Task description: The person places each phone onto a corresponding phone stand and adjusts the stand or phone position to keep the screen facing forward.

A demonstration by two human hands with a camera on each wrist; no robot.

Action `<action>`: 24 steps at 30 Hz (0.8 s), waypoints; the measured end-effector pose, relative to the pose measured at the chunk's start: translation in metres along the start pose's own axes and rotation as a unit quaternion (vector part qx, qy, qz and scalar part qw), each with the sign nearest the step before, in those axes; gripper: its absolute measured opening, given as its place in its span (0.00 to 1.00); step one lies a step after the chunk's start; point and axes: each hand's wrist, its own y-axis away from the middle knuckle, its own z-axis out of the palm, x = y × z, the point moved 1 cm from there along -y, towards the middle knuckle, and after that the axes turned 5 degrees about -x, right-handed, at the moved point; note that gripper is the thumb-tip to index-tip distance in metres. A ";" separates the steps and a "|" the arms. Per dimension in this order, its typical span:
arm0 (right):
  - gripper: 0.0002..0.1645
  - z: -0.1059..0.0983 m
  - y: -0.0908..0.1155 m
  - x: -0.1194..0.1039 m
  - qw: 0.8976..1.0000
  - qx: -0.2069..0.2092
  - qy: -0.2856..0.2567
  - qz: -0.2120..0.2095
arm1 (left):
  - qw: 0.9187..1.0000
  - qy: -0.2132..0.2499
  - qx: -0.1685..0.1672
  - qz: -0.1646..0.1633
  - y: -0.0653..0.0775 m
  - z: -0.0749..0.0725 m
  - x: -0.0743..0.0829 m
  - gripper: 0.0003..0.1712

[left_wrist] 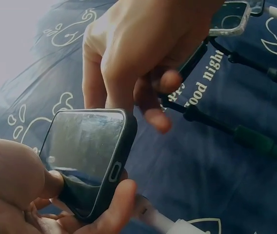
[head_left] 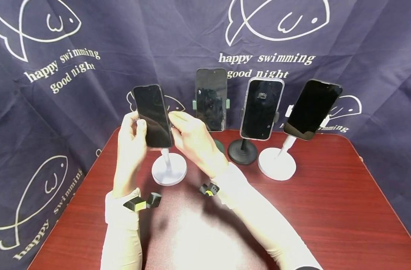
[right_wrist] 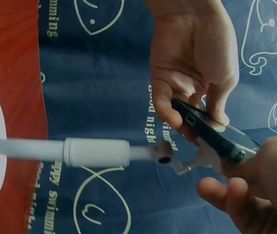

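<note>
In the head view my left hand (head_left: 131, 138) grips a dark-cased smartphone (head_left: 153, 116) by its left side, the thumb over the screen edge. The phone stands tilted above a white phone stand (head_left: 169, 170). At the phone's right edge are the bent fingers of my right hand (head_left: 195, 137); in the left wrist view they reach behind that edge (left_wrist: 92, 111), their tips hidden. The right wrist view shows the stand's white holder (right_wrist: 209, 157) close behind the phone (right_wrist: 209, 131); whether it clasps the phone I cannot tell.
To the right stand a phone (head_left: 211, 99) in a green holder, one in a clear case (head_left: 262, 108) on a black stand (head_left: 243, 152), and another phone (head_left: 312, 109) on a white stand (head_left: 277, 165). A dark fish-print curtain (head_left: 178, 41) hangs behind the red table (head_left: 340, 195).
</note>
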 end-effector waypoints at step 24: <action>0.12 -0.021 0.001 -0.001 0.997 -0.048 0.059 -0.014 | 0.993 -0.116 0.023 0.023 0.001 -0.004 0.005 0.14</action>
